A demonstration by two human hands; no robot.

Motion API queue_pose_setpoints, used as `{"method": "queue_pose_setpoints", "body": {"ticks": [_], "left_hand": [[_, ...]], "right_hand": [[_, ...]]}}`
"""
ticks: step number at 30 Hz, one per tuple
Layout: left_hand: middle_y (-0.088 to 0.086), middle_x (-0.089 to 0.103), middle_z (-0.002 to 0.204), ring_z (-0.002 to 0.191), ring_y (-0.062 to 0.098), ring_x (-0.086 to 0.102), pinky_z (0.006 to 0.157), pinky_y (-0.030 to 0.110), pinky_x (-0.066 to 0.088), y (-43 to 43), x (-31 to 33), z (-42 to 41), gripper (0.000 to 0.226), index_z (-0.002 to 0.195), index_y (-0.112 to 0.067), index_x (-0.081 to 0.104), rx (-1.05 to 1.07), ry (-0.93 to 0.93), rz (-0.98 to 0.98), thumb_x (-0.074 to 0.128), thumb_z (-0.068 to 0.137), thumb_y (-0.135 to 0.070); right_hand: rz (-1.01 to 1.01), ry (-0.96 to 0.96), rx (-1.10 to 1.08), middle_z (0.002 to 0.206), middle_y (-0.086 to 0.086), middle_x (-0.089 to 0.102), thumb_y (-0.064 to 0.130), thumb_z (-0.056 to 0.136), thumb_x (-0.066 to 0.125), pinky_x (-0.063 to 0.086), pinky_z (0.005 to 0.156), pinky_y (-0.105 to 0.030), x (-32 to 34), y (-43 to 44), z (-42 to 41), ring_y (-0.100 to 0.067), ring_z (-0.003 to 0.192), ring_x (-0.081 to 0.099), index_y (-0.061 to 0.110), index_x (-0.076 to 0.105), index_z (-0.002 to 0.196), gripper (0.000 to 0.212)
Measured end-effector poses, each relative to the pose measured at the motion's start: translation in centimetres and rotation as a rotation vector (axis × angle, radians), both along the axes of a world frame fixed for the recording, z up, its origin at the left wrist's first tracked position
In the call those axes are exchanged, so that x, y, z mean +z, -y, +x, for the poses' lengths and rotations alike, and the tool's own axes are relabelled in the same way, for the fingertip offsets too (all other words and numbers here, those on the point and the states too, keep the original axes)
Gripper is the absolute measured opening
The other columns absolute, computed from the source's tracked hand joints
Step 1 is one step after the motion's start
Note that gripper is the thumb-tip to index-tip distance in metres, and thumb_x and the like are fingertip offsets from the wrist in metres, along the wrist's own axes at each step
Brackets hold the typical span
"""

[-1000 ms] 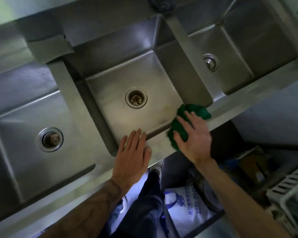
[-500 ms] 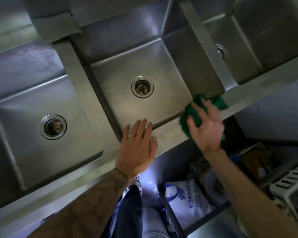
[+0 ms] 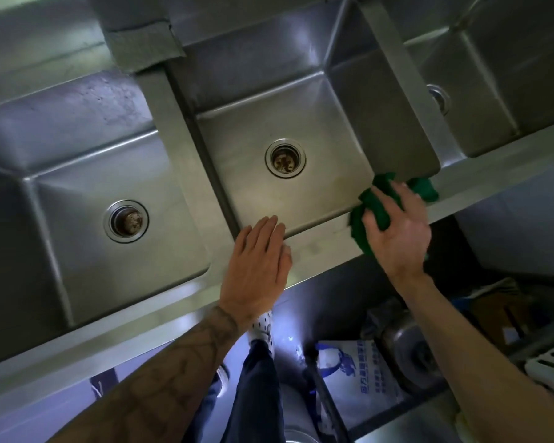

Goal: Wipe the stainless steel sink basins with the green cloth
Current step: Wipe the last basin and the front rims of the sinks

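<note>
Green cloth (image 3: 379, 209) is what I'm tracking: a deep emerald rag, crumpled and bunched into folds, plain, with no print or tag I can see. It sits at the near right corner of the middle basin (image 3: 317, 187), on the front rim (image 3: 320, 244) of the steel sink and spilling over that rim's inner edge. The only writing I can find is below the sink, on a white bag (image 3: 355, 385) with a blue picture and blue characters too small for me to read. My right hand (image 3: 400, 238) lies palm down on top of the rag, its fingers (image 3: 403, 196) spread apart and pressing it against the steel. One fold bulges up between thumb and forefinger, more green pokes out past the fingertips toward the basin's right wall, and a flap shows to the left of the thumb. My left hand (image 3: 256, 263) rests flat on the same rim, well apart from the rag, fingers straight and held together, their tips reaching over the basin edge. A round drain (image 3: 284, 158) sits mid-floor in that basin.
</note>
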State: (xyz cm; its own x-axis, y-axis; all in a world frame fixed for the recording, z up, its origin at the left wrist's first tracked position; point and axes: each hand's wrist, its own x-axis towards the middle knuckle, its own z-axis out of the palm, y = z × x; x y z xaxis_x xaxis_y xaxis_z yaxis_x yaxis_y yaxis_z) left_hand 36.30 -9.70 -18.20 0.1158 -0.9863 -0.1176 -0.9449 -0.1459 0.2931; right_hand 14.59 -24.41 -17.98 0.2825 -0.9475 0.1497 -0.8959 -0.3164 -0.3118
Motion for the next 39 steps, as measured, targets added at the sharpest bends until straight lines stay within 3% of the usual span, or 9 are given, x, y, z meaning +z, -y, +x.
{"method": "queue_pose_setpoints", "body": {"ticks": [6, 10, 16, 21, 27, 32, 36, 39], "left_hand": [[0.019, 0.038, 0.167, 0.154, 0.036, 0.040, 0.124, 0.057, 0.035, -4.6, -0.2, 3.6, 0.053, 0.154, -0.002, 0.049, 0.095, 0.133, -0.025, 0.037, 0.109, -0.027], [0.020, 0.037, 0.168, 0.156, 0.037, 0.037, 0.125, 0.058, 0.032, -8.4, 0.0, 7.2, 0.056, 0.157, -0.001, 0.044, 0.220, 0.118, -0.003, 0.037, 0.108, -0.028], [0.019, 0.045, 0.163, 0.151, 0.036, 0.044, 0.122, 0.054, 0.035, -12.0, 0.6, 10.4, 0.058, 0.153, -0.001, 0.049, 0.300, 0.068, 0.079, 0.036, 0.107, -0.033], [0.015, 0.045, 0.164, 0.152, 0.032, 0.042, 0.124, 0.053, 0.031, -12.0, 0.3, 10.6, 0.057, 0.155, -0.008, 0.050, 0.286, 0.028, 0.148, 0.030, 0.109, -0.035], [0.016, 0.057, 0.153, 0.141, 0.035, 0.053, 0.116, 0.058, 0.039, -11.8, -0.6, 10.6, 0.057, 0.148, -0.011, 0.057, 0.281, 0.055, 0.088, 0.033, 0.104, -0.037], [0.015, 0.058, 0.152, 0.139, 0.034, 0.054, 0.115, 0.057, 0.039, -11.8, -0.7, 10.7, 0.055, 0.146, -0.012, 0.058, 0.261, 0.067, 0.101, 0.034, 0.104, -0.039], [0.015, 0.058, 0.151, 0.139, 0.034, 0.054, 0.115, 0.059, 0.038, -11.7, -0.8, 10.8, 0.056, 0.145, -0.012, 0.058, 0.251, 0.053, 0.130, 0.032, 0.105, -0.041], [0.015, 0.057, 0.152, 0.140, 0.034, 0.054, 0.116, 0.060, 0.037, -11.8, -1.0, 10.9, 0.055, 0.145, -0.012, 0.057, 0.247, 0.054, 0.123, 0.033, 0.105, -0.041]], "right_hand": [[0.093, 0.038, 0.209, 0.147, -0.017, 0.056, 0.042, 0.096, 0.059, 0.032, 0.123, -0.051, -0.7, -12.5, 11.5, -0.035, 0.139, 0.049, 0.016, 0.067, 0.134, 0.046], [0.065, 0.002, 0.316, 0.146, -0.014, 0.058, 0.042, 0.100, 0.055, 0.033, 0.123, -0.048, -0.8, -14.1, 13.3, -0.031, 0.137, 0.052, 0.016, 0.064, 0.137, 0.047], [0.127, 0.002, 0.085, 0.153, -0.017, 0.050, 0.032, 0.098, 0.066, 0.031, 0.124, -0.053, -0.3, -14.6, 12.7, -0.039, 0.141, 0.047, 0.015, 0.062, 0.140, 0.046], [0.136, -0.086, 0.177, 0.157, -0.019, 0.047, 0.042, 0.105, 0.057, 0.035, 0.120, -0.052, 0.1, -18.8, 18.2, -0.037, 0.143, 0.046, 0.015, 0.051, 0.152, 0.055], [0.153, -0.059, 0.126, 0.149, -0.013, 0.056, 0.038, 0.111, 0.043, 0.042, 0.113, -0.042, -0.2, -12.4, 24.3, -0.030, 0.131, 0.057, 0.017, 0.046, 0.156, 0.051], [0.198, -0.032, 0.176, 0.157, -0.015, 0.048, 0.048, 0.109, 0.042, 0.043, 0.116, -0.043, -0.2, -10.2, 25.6, -0.031, 0.140, 0.051, 0.011, 0.032, 0.162, 0.065], [0.166, -0.054, 0.115, 0.144, -0.019, 0.058, 0.046, 0.108, 0.049, 0.049, 0.105, -0.045, -0.3, -13.3, 23.8, -0.035, 0.126, 0.060, 0.005, 0.045, 0.153, 0.062], [0.216, 0.034, 0.065, 0.135, -0.014, 0.062, 0.043, 0.108, 0.048, 0.052, 0.097, -0.041, -0.3, -10.5, 27.1, -0.030, 0.115, 0.063, 0.008, 0.051, 0.147, 0.052]]}}
